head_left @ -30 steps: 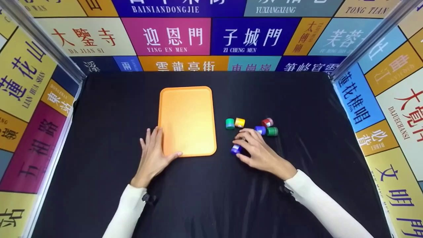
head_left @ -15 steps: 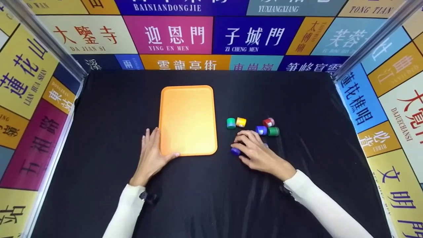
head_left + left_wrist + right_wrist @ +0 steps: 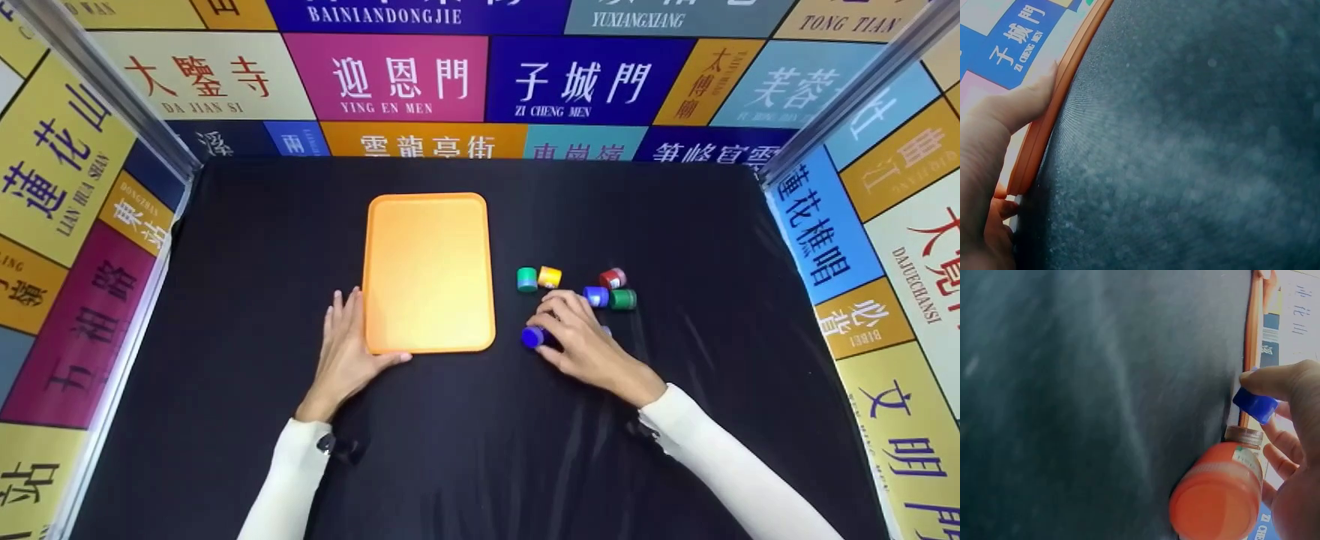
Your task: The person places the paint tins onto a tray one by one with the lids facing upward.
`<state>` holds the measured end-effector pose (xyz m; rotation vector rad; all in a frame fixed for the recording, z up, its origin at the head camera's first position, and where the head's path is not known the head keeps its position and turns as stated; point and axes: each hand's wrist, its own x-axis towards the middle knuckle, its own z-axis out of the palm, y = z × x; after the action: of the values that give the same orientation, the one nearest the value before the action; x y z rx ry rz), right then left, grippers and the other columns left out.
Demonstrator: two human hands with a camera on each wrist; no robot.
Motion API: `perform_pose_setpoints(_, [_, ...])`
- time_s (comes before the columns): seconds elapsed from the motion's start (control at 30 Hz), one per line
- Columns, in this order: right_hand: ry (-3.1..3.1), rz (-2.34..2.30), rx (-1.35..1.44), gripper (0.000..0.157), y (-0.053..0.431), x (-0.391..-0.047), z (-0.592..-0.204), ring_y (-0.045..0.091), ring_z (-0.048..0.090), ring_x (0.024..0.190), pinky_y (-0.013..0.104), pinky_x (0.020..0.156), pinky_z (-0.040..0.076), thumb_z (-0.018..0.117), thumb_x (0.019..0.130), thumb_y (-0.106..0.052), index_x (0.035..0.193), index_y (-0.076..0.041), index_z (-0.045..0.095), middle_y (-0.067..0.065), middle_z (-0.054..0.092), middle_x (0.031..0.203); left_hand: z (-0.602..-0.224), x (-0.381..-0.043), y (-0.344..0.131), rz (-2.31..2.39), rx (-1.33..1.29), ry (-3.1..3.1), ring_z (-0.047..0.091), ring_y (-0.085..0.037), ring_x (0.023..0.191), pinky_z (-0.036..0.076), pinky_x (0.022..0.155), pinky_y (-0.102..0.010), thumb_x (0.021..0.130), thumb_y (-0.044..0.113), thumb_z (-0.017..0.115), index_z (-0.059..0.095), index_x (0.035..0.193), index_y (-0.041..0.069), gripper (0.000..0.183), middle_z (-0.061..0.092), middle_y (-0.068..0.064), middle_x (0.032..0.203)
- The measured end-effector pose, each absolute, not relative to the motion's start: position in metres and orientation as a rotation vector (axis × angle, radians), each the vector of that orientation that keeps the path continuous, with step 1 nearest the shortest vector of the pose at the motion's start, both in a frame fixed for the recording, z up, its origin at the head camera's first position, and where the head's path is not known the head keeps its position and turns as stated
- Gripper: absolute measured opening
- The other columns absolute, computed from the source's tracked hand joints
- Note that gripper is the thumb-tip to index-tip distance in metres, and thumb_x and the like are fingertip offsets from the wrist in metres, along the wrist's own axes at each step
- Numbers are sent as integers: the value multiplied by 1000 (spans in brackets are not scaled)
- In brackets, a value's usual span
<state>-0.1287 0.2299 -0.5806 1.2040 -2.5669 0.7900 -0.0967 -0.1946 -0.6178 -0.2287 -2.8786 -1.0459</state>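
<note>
An orange tray (image 3: 429, 274) lies on the black cloth. My left hand (image 3: 346, 360) rests against its near left corner, fingers straight along the left side and thumb on the front edge. In the left wrist view the thumb (image 3: 1030, 101) touches the orange rim (image 3: 1053, 118). Right of the tray, my right hand (image 3: 581, 337) pinches a small blue paint jar (image 3: 533, 337) between thumb and fingers. The right wrist view has this blue piece (image 3: 1255, 404) at the thumb tip. Beside the palm lies an orange-red jar (image 3: 1216, 492), hidden under the hand from above.
Beyond the right hand, a light green jar (image 3: 527, 279) and a yellow jar (image 3: 550, 277) sit side by side. A red jar (image 3: 613, 278), another blue jar (image 3: 596, 296) and a dark green jar (image 3: 622, 299) form a cluster. Printed panels (image 3: 386, 79) wall the table.
The blue jar has turned in the right fingers, its round end now facing the tray. The left hand stays at the tray's corner. The whole view has shifted slightly.
</note>
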Motion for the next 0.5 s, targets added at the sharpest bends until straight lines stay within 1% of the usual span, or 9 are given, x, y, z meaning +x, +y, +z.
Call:
perform_pose_setpoints(0.2, [-2575,974,1065,33,221,-133,-578,35,56,124,56,110,45,91,87,-12,117,-6,77,11,71,120,-615,-96,-196,-1076,-239,-2884,4,-49,168,3,137,-61,74,50,102,18,171,-9,141,17,-31,179])
perform_pose_setpoints(0.37, [-2581,1060,1001,35,213,-138,-576,35,57,122,52,110,44,92,86,-14,117,-6,77,12,72,122,-616,-96,-197,-1080,-245,-2890,4,-50,168,3,137,-61,74,48,102,19,171,-9,139,17,-32,179])
perform_pose_setpoints(0.5, [-2586,1105,977,34,206,-140,-576,35,57,123,50,112,44,91,87,-15,117,-6,77,12,71,122,-617,-96,-197,-1072,-246,-2893,5,-50,168,3,137,-61,75,48,102,21,170,-9,137,19,-32,178])
